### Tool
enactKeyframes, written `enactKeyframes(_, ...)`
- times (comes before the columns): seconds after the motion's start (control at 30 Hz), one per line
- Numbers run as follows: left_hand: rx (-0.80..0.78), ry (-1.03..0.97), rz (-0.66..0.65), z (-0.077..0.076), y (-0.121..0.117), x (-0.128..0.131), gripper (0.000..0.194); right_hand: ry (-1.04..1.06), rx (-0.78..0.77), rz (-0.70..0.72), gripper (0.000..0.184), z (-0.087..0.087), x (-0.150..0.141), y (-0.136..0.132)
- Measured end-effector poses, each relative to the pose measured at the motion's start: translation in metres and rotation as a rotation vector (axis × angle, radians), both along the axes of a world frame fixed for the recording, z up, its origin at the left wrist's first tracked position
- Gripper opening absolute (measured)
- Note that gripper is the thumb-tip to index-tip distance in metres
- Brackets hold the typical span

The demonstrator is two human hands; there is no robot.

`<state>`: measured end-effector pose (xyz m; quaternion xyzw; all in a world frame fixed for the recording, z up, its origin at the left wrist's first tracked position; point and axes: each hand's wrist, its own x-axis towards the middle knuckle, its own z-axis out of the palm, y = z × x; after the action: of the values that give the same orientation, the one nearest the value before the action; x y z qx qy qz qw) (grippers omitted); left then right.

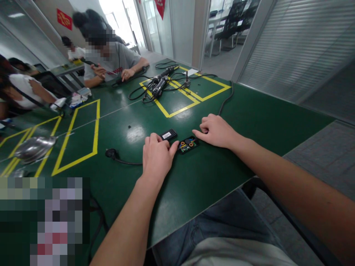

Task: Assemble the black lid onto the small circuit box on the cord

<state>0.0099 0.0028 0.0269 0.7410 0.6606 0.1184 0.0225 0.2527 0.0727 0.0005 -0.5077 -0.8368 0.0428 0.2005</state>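
Between my hands lies a small open black casing with a circuit board, coils and coloured wires showing. My left hand is closed at its left end, thumb near the edge. A black cord with a plug runs into this hand from the left. My right hand has curled fingers, its index finger pointing at the casing's right end. Another length of black cord leads away behind that hand. The grips are partly hidden. A black cover with a white label lies just beyond my left fingers.
Black cylindrical tools with tangled cords lie farther back, beside a metal part. Yellow tape marks the green table. A shiny metal dish is at left. Across the table a person handles a tool.
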Motion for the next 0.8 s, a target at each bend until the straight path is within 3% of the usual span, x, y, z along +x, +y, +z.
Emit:
enactKeyframes(0.13, 0.034, -0.058, 0.006, -0.004, 0.0, 0.0, 0.037, 0.006, -0.004, -0.003, 0.059, 0.0, 0.0, 0.0)
enactKeyframes(0.33, 0.147, -0.272, 0.036, -0.014, 0.004, -0.004, 0.015, 0.018, -0.021, -0.004, 0.055, -0.001, 0.001, 0.001)
enactKeyframes(0.63, 0.157, -0.286, 0.02, -0.02, 0.008, -0.012, 0.028, 0.038, -0.052, 0.006, 0.051, 0.0, 0.001, 0.001)
enactKeyframes(0.8, 0.264, -0.376, -0.119, -0.013, 0.0, -0.007, 0.029, 0.043, -0.042, 0.015, 0.051, 0.0, 0.0, 0.001)
